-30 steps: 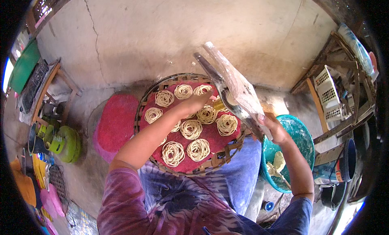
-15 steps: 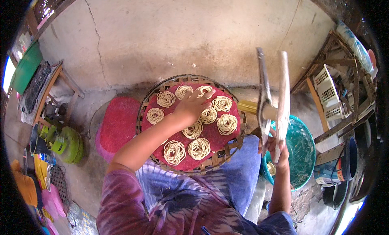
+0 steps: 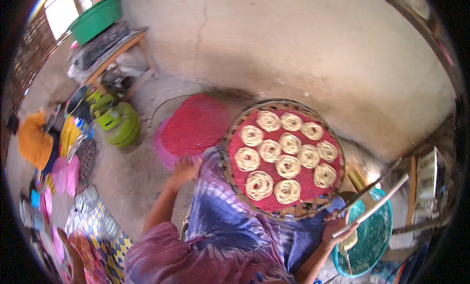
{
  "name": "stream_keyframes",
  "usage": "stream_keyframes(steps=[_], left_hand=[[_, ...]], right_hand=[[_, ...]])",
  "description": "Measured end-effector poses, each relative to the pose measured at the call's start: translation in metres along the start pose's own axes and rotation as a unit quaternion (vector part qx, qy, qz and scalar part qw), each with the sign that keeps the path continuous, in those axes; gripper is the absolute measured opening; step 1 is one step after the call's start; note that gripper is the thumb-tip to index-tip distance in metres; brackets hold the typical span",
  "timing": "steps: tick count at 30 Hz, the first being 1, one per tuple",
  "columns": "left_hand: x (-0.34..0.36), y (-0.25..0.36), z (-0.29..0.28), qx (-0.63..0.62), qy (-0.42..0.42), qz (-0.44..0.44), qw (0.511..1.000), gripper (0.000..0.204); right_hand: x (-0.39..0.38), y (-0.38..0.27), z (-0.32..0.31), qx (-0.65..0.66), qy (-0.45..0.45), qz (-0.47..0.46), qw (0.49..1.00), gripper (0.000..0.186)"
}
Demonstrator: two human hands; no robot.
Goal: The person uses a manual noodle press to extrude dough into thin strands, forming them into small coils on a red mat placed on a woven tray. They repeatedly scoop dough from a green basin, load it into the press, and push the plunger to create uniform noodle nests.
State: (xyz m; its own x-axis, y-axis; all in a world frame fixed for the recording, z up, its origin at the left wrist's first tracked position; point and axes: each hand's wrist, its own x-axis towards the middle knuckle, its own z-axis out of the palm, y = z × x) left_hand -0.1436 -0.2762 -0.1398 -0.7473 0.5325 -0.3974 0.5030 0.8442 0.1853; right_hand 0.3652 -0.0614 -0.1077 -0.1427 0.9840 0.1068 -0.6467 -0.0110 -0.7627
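My right hand is closed around one pale wooden bar of a noodle press, beside the teal basin. The press has two long bars and a brass-coloured tube. My left hand is beside my left knee, near the red mats; its fingers look apart and nothing shows in them. Right of it, a round woven bamboo tray rests at my lap, lined with a red sheet. Several nests of pale noodles lie spread over the sheet.
Red and pink round mats lie on the floor to the left, near a green gas cylinder. Pale dough sits in the teal basin. Far left are a person in orange and a wooden bench. A wall rises behind the tray.
My left hand has left the noodle nests and moved down and left to beside my knee. The view has swung left. The press bars now lean further right.
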Motion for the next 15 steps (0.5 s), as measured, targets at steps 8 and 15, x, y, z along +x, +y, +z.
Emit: stream_keyframes(steps=[8, 15], left_hand=[[0.013, -0.048, 0.051, -0.315, 0.02, 0.056, 0.947, 0.054], [0.159, -0.11, 0.065, -0.271, 0.201, -0.136, 0.932, 0.066]], right_hand=[[0.013, -0.005, 0.003, 0.011, -0.007, 0.05, 0.999, 0.078], [0.01, -0.006, 0.008, 0.048, 0.0, 0.029, 0.998, 0.07]])
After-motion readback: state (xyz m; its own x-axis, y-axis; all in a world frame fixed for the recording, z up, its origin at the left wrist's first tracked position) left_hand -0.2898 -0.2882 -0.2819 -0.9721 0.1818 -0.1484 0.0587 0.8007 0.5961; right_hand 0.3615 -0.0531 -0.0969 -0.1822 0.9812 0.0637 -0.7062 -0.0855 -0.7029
